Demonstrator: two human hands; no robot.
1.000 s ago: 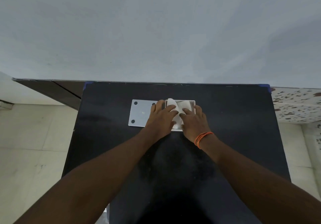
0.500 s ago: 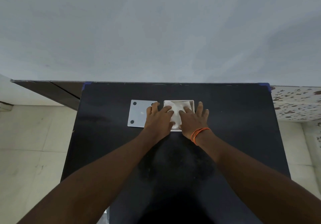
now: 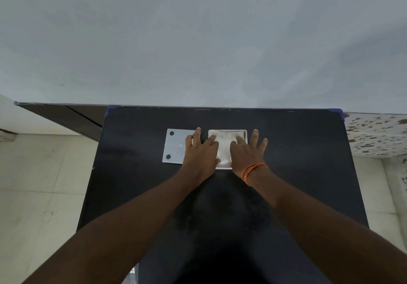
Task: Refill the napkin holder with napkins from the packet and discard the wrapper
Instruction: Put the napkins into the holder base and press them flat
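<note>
Lying flat: napkins (image 3: 224, 149) in holder (image 3: 245, 132)

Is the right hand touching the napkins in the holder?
Touching. The head view shows the right hand lying flat on the napkins in the holder, fingers pressing down.

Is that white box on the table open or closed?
Open. The white box shows napkins inside, both hands pressing them, and its flat lid lies beside it on the table.

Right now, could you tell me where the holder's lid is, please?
In the head view, the lid lies flat on the black table, just left of the holder, with the left hand over its right edge.
</note>
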